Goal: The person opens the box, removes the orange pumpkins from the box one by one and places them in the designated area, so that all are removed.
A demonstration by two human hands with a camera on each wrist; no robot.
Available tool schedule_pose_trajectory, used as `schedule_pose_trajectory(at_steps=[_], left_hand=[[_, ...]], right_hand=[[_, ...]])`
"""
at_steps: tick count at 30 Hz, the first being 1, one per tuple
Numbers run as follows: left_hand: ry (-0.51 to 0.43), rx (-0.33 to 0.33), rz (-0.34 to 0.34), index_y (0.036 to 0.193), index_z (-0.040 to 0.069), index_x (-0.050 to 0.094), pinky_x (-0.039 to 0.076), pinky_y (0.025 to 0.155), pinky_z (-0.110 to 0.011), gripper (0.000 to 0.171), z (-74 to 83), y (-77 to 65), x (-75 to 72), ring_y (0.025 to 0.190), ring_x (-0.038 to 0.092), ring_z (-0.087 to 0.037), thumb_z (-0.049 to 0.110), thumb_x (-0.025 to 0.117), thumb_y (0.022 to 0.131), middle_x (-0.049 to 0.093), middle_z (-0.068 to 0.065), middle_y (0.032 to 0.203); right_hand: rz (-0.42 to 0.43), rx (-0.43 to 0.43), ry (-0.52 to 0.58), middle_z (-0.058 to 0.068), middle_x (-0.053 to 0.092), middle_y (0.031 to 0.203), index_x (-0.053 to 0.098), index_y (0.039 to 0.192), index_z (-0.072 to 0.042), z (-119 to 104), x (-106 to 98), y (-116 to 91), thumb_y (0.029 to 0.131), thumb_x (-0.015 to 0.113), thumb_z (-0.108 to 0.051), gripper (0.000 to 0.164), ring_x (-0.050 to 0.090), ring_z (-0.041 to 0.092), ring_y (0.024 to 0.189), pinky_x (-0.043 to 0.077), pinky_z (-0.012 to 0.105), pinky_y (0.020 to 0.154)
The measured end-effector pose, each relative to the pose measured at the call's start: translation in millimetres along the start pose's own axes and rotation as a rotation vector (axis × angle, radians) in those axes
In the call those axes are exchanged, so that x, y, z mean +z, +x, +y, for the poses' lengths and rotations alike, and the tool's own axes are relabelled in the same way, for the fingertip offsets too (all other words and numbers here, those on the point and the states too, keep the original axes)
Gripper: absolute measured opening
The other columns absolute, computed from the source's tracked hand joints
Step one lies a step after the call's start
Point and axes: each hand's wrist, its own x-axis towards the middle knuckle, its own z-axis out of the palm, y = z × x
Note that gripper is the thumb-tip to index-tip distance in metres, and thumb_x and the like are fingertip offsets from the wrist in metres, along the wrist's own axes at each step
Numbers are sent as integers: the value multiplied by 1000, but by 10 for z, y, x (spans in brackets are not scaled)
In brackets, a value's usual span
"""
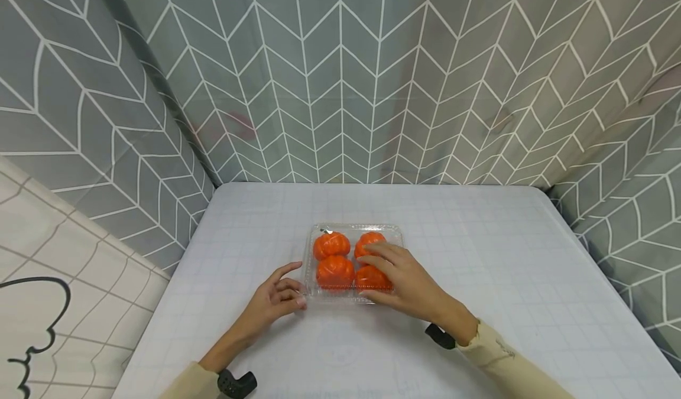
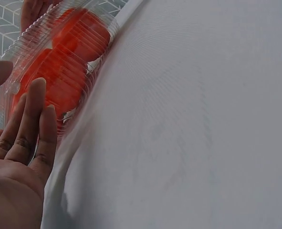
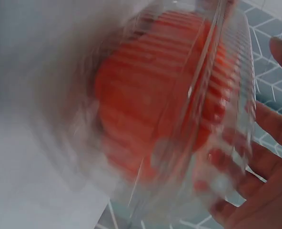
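A clear plastic clamshell box [image 1: 353,227] sits on the white table, its lid apparently down. Several glossy orange miniature pumpkins [image 1: 335,272] lie inside in two rows; a dark stem shows on the far left one. My left hand [image 1: 273,295] is at the box's left side, fingers loosely bent, fingertips at the ribbed wall in the left wrist view. Over the right side of the box spreads my right hand [image 1: 407,284], partly covering the right-hand pumpkins. In the blurred right wrist view its fingers [image 3: 269,162] lie along the box wall; firm contact is unclear.
The white table [image 1: 479,227] carries a faint grid pattern. Grey curtains with white chevron lines [image 1: 340,80] hang behind it and at both sides. A white tile-patterned cloth [image 1: 80,286] is at the left. Dark wrist straps [image 1: 440,336] show on both arms.
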Motion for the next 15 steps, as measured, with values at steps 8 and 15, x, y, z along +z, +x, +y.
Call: schedule_pose_trajectory(at_steps=[8,15], left_hand=[[-35,6,12,160,11,29,59,81,-29,88,-25,16,26,93,68,-15,-1,79,88,63,-12,109],[-82,1,-10,160,10,24,60,81,-32,86,-53,35,52,86,70,-18,-1,75,92,66,-9,101]], right_hand=[[-92,-69,-82,8,54,149,60,141,-15,-100,155,139,88,79,-53,69,45,28,140,34,53,117],[-118,-118,-176,9,54,148,60,140,-17,-191,255,258,83,81,-58,73,46,31,137,36,55,114]])
